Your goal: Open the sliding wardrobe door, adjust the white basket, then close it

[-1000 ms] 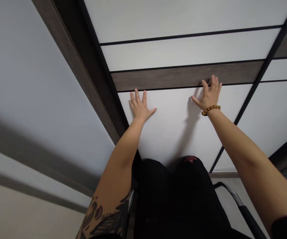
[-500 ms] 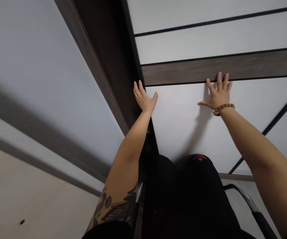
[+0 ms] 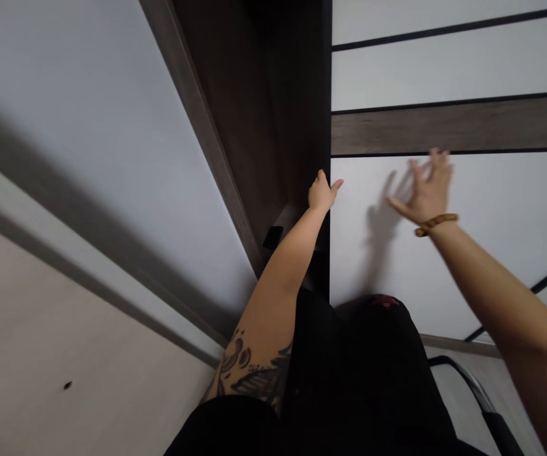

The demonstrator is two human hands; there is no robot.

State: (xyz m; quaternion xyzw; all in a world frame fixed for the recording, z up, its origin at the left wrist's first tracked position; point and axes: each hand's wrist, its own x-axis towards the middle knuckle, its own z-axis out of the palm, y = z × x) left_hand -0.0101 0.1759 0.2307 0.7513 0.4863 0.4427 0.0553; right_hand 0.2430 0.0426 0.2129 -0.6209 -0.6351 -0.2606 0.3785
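Note:
My left hand rests at the vertical edge of a white sliding panel, its thumb spread and its fingers foreshortened. My right hand, slightly blurred, is spread on or just off that panel, below a dark wood-grain strip. Its fingertips are near the strip, and a wooden bead bracelet circles the wrist. Neither hand holds anything that I can see.
A dark recess opens between the sliding panel and a pale grey panel at left. A small black fitting lies inside it. My dark clothing fills the bottom, with a chair's metal armrest at right.
The white panel and its strip have shifted right, widening the dark recess. Both hands have moved right with it, and my left hand now sits at the panel's edge.

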